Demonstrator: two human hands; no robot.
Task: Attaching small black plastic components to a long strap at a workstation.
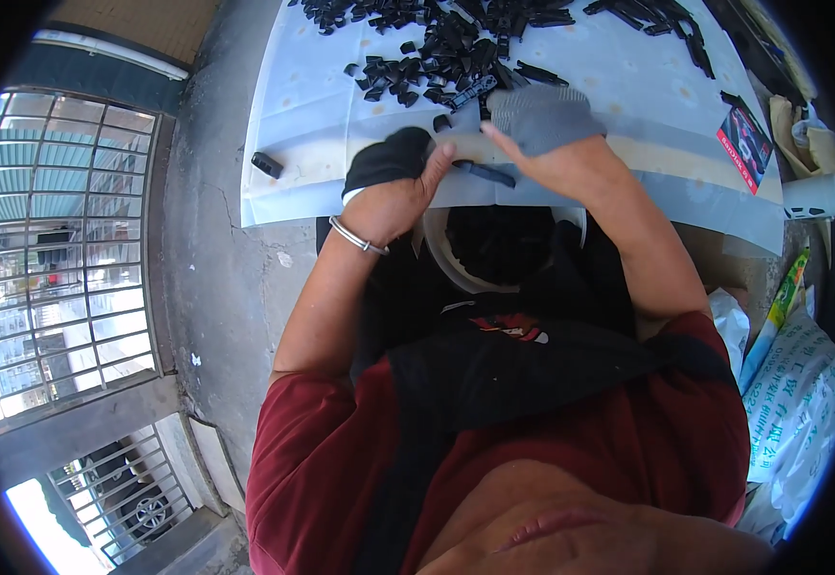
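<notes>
My left hand (394, 187), in a black fingerless glove with a metal bangle at the wrist, pinches one end of a narrow dark plastic strip (485, 173) at the table's near edge. My right hand (547, 134), in a grey knit glove, rests just behind the strip's other end; whether it grips the strip I cannot tell. A heap of small black plastic parts (446, 53) lies just beyond both hands on the pale table cover (312, 105). A white bowl (437, 251) with dark contents sits on my lap under the hands.
One loose black part (266, 164) lies at the cover's left edge. A red and black packet (743, 144) and a white roll (813, 196) are at the right. Printed white sacks (796, 402) stand by my right side. A barred metal gate (53, 259) is at the left.
</notes>
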